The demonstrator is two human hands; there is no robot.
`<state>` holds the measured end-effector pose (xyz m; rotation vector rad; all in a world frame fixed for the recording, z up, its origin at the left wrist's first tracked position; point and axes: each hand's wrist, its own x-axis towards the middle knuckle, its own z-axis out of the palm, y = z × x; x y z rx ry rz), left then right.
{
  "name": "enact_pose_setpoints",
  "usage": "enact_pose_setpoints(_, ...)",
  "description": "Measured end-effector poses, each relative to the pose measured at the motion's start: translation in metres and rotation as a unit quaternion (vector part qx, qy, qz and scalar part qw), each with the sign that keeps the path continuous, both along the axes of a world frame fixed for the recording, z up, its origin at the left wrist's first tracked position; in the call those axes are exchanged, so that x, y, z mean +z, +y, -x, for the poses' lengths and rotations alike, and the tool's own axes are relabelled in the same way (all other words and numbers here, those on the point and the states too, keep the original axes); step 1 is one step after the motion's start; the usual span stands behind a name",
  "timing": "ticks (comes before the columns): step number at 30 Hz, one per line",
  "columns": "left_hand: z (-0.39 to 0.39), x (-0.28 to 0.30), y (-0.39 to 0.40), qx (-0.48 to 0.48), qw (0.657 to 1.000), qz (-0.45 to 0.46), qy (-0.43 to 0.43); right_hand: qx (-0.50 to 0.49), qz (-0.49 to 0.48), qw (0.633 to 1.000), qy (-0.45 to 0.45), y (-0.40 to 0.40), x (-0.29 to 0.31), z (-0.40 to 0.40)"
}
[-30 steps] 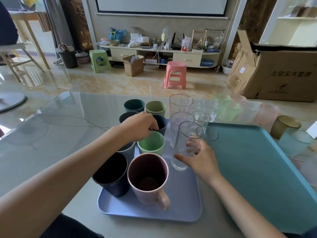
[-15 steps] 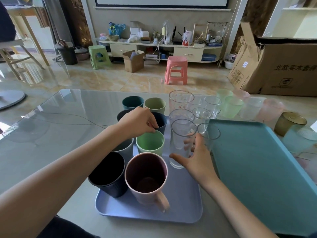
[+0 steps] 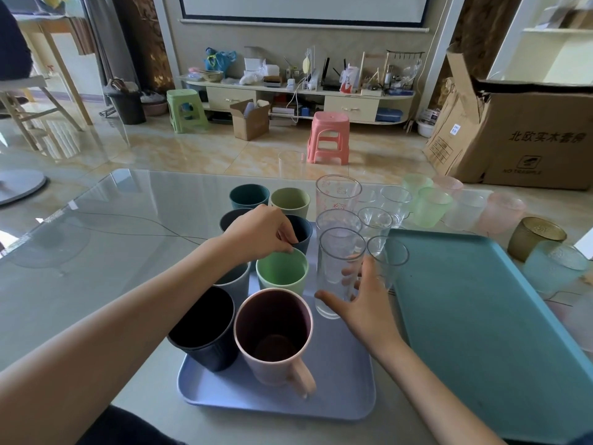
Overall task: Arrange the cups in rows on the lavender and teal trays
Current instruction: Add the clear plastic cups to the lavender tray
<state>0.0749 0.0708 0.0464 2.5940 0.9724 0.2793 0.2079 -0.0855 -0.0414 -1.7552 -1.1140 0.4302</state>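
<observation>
R hand (image 3: 362, 303) grips clear glass (image 3: 338, 274); L hand (image 3: 260, 234) pinches navy cup (image 3: 301, 234).

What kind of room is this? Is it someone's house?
Probably a living room in a home. A long low cream cabinet cluttered with household bits stands under a big wall screen, small pink and green plastic stools sit on the shiny tiled floor.
</observation>
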Motion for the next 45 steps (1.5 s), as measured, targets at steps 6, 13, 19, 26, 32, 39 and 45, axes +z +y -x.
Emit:
enact_pose_setpoints(6,0.001,-0.001,0.001,-0.006,1.000,0.005,-0.007,0.008,0.004,1.000,0.016,0.000,0.000,0.002)
enact_pose_setpoints(13,0.001,0.000,0.004,-0.011,1.000,0.007,-0.017,0.013,0.004,1.000,0.028,-0.004,0.003,0.002)
enact_pose_setpoints(19,0.005,0.011,0.010,-0.010,0.998,0.016,-0.058,-0.019,-0.047,0.999,-0.015,-0.006,0.020,-0.003)
enact_pose_setpoints(26,0.008,0.037,0.030,-0.002,0.995,0.013,-0.101,0.008,-0.048,0.967,-0.249,0.001,0.087,-0.005)
enact_pose_setpoints(32,-0.013,0.056,0.077,0.019,0.995,-0.061,-0.071,0.019,0.038,0.945,-0.325,0.093,0.147,-0.030)
enact_pose_setpoints(39,-0.062,0.041,0.153,0.048,0.993,-0.107,0.032,0.143,0.268,0.870,-0.389,0.251,0.156,-0.048)
enact_pose_setpoints(45,-0.090,0.027,0.182,0.022,0.985,-0.102,0.135,0.166,0.300,0.847,-0.406,0.307,0.121,-0.059)
